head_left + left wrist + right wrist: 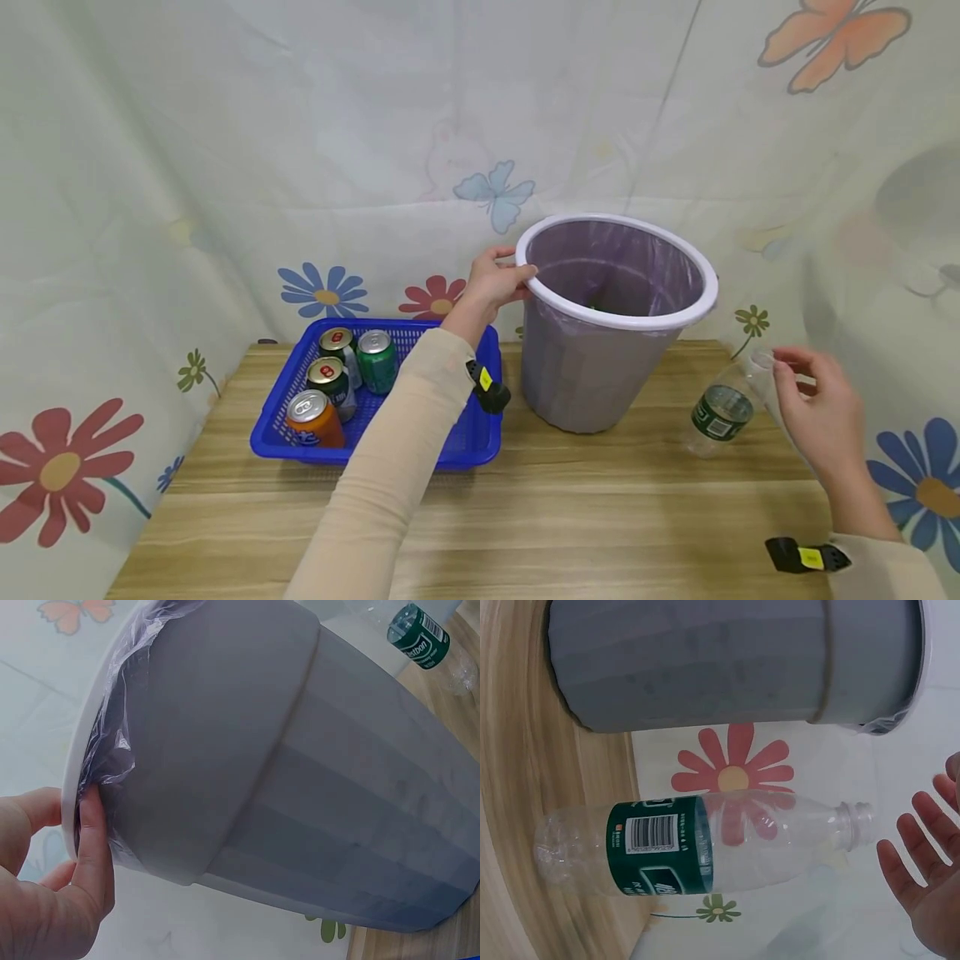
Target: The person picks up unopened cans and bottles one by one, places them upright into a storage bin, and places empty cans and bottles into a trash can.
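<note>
My left hand (495, 283) grips the white rim of a grey trash can (592, 375), thumb on one side and fingers on the other. A thin purple bag (124, 735) lines the can and folds over its edge. On the right, an empty clear plastic bottle (780, 840) with a green label stands upright on the table, without a cap. My right hand (821, 412) is beside the bottle's mouth, its fingers loosely bent. In the right wrist view, a small gap shows between those fingertips and the bottle neck.
A blue plastic basket (457, 457) sits left of the trash can, holding several drink cans, among them an orange can (318, 423) and a green can (377, 362). Behind the wooden table (570, 517) hangs a pale curtain (360, 150) printed with flowers and butterflies.
</note>
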Demonstrator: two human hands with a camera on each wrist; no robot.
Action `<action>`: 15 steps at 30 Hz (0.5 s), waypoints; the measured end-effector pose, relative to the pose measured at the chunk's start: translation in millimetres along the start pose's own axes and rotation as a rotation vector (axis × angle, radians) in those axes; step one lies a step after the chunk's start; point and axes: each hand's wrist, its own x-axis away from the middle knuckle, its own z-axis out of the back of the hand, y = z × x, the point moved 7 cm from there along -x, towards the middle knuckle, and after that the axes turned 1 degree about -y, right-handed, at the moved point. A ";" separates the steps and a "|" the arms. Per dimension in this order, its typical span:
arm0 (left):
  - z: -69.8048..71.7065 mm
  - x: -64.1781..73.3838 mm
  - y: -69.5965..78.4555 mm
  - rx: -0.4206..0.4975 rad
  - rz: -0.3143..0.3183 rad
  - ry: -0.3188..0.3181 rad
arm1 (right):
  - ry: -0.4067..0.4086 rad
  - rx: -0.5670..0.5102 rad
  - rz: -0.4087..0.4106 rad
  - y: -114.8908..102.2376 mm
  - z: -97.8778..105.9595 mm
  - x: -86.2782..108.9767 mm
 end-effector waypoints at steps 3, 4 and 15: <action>0.2 -0.5 0.1 -0.003 -0.002 0.000 | -0.003 -0.011 -0.077 9.2 -2.7 1.9; 0.4 -0.5 0.1 -0.004 -0.002 0.000 | -0.005 -0.017 -0.100 12.0 -3.5 2.7; 0.3 -1.2 -1.0 0.010 -0.006 0.003 | -0.125 -0.079 -0.105 28.4 -15.6 15.2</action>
